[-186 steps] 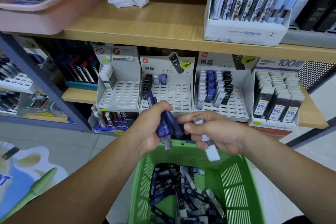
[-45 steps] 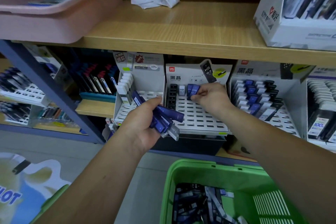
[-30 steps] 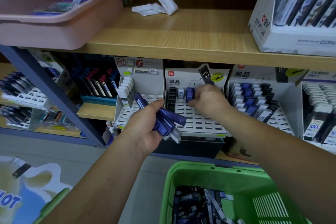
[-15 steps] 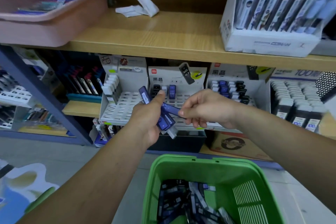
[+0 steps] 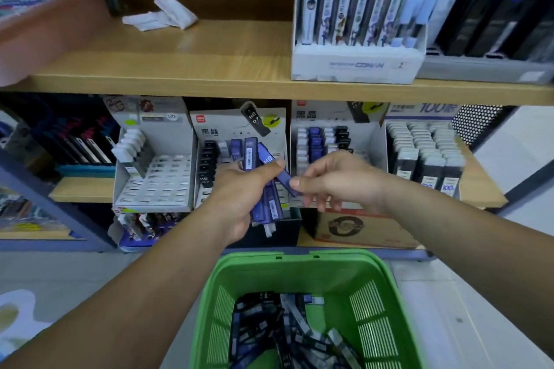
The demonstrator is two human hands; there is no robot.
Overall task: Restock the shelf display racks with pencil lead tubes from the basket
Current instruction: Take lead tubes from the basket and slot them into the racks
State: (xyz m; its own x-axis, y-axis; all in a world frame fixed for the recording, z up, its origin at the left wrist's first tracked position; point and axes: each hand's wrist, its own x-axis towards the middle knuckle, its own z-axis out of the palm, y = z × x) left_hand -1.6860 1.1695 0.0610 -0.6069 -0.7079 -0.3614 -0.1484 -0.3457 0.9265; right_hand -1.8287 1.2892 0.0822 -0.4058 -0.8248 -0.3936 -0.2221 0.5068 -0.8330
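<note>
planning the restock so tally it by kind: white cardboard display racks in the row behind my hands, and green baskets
white cardboard display racks: 4
green plastic basket: 1
total: 5

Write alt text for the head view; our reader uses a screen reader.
A person's left hand grips a bundle of blue pencil lead tubes while the right hand pinches the end of one blue HB tube in it, in front of a partly filled white display rack. Below, a green basket holds more tubes.
</note>
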